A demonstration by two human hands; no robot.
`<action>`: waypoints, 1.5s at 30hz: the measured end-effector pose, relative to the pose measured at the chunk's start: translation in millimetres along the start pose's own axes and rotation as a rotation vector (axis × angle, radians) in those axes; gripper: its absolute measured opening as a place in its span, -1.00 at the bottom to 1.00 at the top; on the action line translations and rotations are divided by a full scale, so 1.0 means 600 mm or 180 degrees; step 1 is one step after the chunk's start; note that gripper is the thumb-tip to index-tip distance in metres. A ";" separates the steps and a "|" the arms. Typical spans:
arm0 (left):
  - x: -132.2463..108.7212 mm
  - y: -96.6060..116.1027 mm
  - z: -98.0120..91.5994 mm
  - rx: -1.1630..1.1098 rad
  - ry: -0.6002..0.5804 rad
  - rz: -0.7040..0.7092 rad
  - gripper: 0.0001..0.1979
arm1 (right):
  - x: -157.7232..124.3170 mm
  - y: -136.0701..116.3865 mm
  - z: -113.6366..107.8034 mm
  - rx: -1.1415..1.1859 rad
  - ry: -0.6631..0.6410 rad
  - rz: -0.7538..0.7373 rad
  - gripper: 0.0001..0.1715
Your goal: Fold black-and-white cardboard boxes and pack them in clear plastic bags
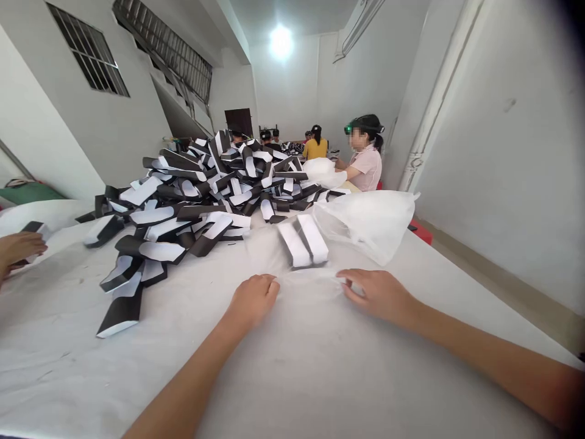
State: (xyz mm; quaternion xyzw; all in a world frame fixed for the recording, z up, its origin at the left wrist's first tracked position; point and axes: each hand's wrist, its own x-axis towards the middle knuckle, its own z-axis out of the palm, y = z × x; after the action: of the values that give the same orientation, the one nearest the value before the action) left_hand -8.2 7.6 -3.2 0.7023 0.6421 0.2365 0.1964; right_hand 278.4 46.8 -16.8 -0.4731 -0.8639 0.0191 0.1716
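Two white box-like pieces with dark edges (304,241) stand side by side inside or against a thin translucent plastic bag (375,222); which of the two I cannot tell. My left hand (255,299), fingers curled together, is at the near left of the pieces, at what looks like the bag's edge. On the near right, my right hand (372,292) has thumb and fingertips bent toward each other, with the forefinger touching the thin plastic edge. Plastic stretches faintly between both hands.
A big heap of black and white folded pieces (196,189) covers the table's far left. Another person's hand (21,250) holds a piece at the left edge. A person in pink (365,164) sits at the far right.
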 end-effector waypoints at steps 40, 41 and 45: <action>0.125 -0.177 -0.125 0.2071 0.1447 -0.1186 -0.37 | 0.071 0.140 0.035 0.5072 -0.1470 0.0833 -0.70; 0.120 -0.197 -0.133 0.2125 0.1501 -0.1364 -0.34 | 0.071 0.141 0.040 0.5108 -0.1421 0.0878 -0.70; 0.112 -0.255 -0.144 0.2398 0.1477 -0.1716 -0.34 | 0.070 0.137 0.037 0.4881 -0.1436 0.0705 -0.70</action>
State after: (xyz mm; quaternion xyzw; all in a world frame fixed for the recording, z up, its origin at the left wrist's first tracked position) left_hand -178.0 86.8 -16.3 0.4629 0.8675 0.0794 -0.1637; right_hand 317.4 129.4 -42.3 -0.2913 -0.5723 0.7185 0.2671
